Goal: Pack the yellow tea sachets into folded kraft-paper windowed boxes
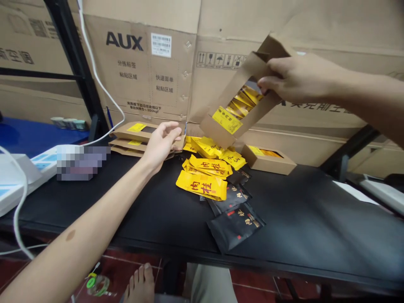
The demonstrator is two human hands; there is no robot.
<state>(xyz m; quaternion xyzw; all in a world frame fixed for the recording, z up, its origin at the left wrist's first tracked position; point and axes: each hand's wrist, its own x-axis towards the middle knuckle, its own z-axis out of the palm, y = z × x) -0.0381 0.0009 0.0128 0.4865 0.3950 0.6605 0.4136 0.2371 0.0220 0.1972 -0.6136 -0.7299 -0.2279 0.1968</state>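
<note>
Hanging tilted above yellow packets (202,185) on the counter (293,219), the box (235,86) is gripped near its upper end by the right hand (293,78). The left hand (160,145), fingers bent, is at the flat boxes (126,132); whether it grips one, I cannot tell. Black packets (236,227) lie nearer.

Windowed carton (259,110) in the right hand (284,78) above yellow packets (208,166)
</note>
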